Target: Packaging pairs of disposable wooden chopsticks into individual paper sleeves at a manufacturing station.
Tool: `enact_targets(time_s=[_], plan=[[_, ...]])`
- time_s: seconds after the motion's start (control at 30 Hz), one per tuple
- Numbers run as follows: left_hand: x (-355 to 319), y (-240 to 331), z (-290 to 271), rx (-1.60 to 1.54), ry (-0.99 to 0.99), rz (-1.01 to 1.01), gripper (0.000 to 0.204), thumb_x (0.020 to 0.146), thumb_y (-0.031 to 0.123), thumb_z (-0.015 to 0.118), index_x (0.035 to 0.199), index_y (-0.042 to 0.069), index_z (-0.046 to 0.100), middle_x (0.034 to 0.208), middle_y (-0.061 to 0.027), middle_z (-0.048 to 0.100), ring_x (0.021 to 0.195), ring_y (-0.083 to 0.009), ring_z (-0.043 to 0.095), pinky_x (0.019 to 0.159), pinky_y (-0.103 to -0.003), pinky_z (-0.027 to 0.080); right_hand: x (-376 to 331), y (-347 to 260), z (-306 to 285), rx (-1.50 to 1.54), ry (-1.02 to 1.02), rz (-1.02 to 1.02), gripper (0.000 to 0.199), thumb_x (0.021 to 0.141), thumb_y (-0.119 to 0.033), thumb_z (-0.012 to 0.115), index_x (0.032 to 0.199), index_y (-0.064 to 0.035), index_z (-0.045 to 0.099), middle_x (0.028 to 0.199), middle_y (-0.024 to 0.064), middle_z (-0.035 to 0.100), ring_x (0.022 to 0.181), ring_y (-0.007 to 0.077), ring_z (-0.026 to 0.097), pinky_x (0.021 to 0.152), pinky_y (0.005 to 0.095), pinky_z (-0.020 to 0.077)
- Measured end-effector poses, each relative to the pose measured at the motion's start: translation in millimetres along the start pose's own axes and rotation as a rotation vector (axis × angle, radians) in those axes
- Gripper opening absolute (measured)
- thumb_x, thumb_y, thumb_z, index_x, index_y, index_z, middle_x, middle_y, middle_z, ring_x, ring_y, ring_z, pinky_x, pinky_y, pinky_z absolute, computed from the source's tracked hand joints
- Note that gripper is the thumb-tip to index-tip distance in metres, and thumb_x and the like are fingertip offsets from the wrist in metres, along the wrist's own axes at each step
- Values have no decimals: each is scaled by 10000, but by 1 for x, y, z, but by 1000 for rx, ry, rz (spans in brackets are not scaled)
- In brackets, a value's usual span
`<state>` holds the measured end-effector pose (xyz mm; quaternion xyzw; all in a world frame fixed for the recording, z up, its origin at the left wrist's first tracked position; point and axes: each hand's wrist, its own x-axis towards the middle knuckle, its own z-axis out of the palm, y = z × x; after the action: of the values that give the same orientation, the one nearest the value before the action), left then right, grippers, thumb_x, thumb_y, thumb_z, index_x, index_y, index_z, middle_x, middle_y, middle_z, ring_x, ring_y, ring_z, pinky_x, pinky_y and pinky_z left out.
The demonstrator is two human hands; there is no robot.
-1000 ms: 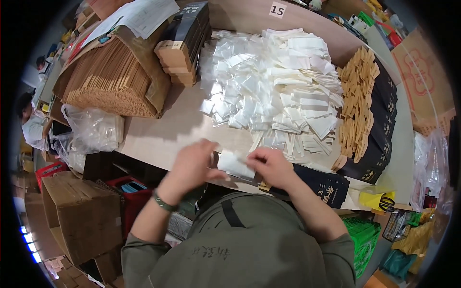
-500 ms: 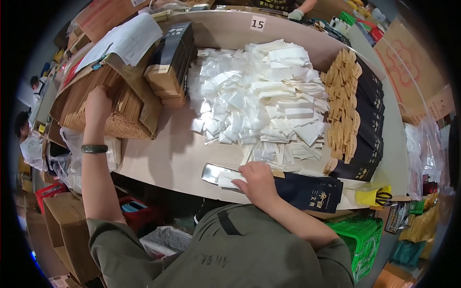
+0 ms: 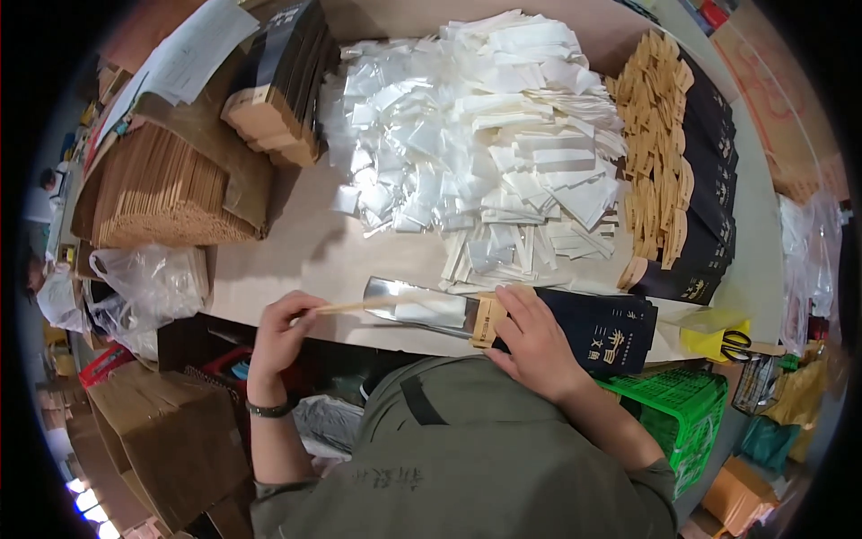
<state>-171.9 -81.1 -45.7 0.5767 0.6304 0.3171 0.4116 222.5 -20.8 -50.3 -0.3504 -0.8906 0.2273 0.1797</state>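
My left hand (image 3: 285, 337) is closed at the table's near edge, pinching thin pale wooden chopsticks (image 3: 346, 307) that point right. Their far end reaches over a glossy clear packet (image 3: 384, 289) and a white packet (image 3: 435, 311), which lie at the mouth of a black paper sleeve (image 3: 584, 325). Resting on that sleeve, my right hand (image 3: 543, 350) grips it by its tan-banded open end, fingers on top and thumb along the near edge. The sleeve lies flat, its closed end toward the right. How deep the packets sit inside is hidden.
Clear packets (image 3: 382, 135) and white paper packets (image 3: 548, 117) are heaped mid-table. Black sleeves with tan ends (image 3: 705, 216) line the right side. An open carton (image 3: 238, 175) of packed sticks and banded sleeve bundles (image 3: 278, 108) stand left. Scissors (image 3: 734, 344) sit in a yellow holder at right.
My left hand has come from the stick carton to the near edge, now holding chopsticks. My right hand has shifted slightly right, exposing the sleeve's tan mouth. The view has tilted down.
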Motion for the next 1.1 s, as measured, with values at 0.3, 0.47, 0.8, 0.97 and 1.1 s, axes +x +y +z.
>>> enact_targets(time_s=[0.3, 0.47, 0.8, 0.97, 1.1], plan=[[42, 27, 88, 22, -22, 100, 133, 802, -58, 722, 921, 1, 721, 976, -96, 675, 903, -189, 668, 778, -310, 548, 1, 5, 1, 53, -11, -57, 414, 664, -182, 836, 937, 0, 584, 1385, 209, 500, 1279, 394, 471, 1033, 460, 439], [44, 56, 144, 355, 309, 247, 220, 811, 0, 741, 1024, 31, 694, 1029, -113, 650, 913, -212, 671, 799, -307, 547, 12, -1, -5, -4, -4, 44, 394, 688, -175, 827, 960, -1, 601, 1366, 217, 515, 1278, 385, 473, 1033, 447, 444], [26, 88, 147, 9, -188, 165, 737, 779, 223, 809, 1382, -5, 452, 1109, -196, 631, 963, -322, 647, 851, -376, 521, 10, 2, -4, -29, -11, -67, 422, 683, -118, 789, 1046, -3, 608, 1328, 216, 532, 1248, 386, 489, 1052, 446, 440], [40, 57, 124, 648, -3, 531, 718, 593, 147, 852, 1240, 73, 550, 906, -124, 613, 832, -344, 619, 746, -423, 502, 24, -8, -2, -16, 48, -275, 436, 675, -122, 772, 1087, -108, 628, 1174, 176, 553, 1017, 360, 560, 811, 411, 481], [35, 62, 117, 623, 61, 322, 452, 588, 95, 804, 977, 70, 574, 865, -122, 612, 827, -357, 619, 691, -408, 503, 51, 21, -67, -205, -138, -108, 68, 748, -121, 707, 767, -68, 667, 828, 84, 590, 927, 303, 607, 814, 425, 483]])
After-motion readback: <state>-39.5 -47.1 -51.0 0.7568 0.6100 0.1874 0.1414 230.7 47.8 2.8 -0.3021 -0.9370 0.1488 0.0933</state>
